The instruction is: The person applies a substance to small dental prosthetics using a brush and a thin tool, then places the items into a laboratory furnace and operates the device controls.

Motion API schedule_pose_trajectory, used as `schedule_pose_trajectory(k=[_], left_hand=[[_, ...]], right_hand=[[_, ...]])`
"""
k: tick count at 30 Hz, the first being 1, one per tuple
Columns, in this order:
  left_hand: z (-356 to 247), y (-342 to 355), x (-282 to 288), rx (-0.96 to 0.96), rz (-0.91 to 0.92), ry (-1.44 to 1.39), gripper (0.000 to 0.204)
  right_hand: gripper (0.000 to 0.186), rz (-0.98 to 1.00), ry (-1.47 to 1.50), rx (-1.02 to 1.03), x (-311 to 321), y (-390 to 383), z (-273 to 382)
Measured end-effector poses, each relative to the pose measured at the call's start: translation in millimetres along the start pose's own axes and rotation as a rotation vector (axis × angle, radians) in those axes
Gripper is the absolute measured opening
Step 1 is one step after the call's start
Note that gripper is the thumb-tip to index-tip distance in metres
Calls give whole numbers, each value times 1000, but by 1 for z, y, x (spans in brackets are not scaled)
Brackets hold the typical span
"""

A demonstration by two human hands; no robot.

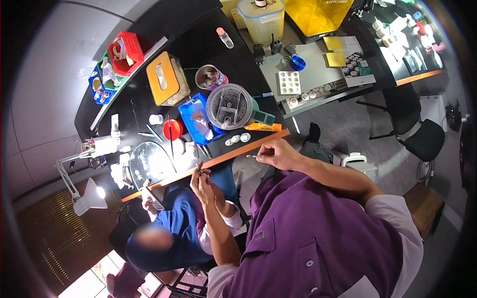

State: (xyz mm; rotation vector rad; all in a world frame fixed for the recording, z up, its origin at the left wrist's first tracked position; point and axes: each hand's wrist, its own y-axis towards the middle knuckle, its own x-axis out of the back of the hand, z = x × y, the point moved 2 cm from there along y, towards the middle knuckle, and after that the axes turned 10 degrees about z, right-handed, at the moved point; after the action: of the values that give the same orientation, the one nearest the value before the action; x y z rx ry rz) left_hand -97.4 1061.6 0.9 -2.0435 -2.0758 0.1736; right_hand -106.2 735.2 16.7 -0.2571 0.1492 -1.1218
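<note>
My left hand [201,186] is raised just off the table's front edge, fingers closed on a small dark metallic piece [200,170] too small to make out. To its right, my right hand [279,153] pinches a short thin stick with a pale tip [251,156], which points left toward my left hand. A gap separates the two hands. Beyond them on the table stand a round clear-lidded container [229,102] with a green handle, an orange tube [263,127] and several small white-capped bottles [237,139].
A seated person in blue [184,223] is close on my left, with a lit desk lamp [92,196] beyond. On the black table are a blue bin [186,105], an orange tissue box [160,79] and a red dish [172,130]. A black chair [397,111] stands right.
</note>
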Motion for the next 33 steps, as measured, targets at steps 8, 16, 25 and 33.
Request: schedule_pose_trajectory(k=[8,16,25,33], left_hand=[[16,13,33,-29,-31,72,42],[38,34,71,-75,-54,446,57],[69,10,115,-10,-500,570,72],[-10,-47,-58,237,-83,-317,31]], right_hand=[[21,19,-9,-12,-6,5,18],[22,12,63,3,-13,16,19],[23,-6,70,64,-25,27,31],[22,-25,70,122,-52,40,27]])
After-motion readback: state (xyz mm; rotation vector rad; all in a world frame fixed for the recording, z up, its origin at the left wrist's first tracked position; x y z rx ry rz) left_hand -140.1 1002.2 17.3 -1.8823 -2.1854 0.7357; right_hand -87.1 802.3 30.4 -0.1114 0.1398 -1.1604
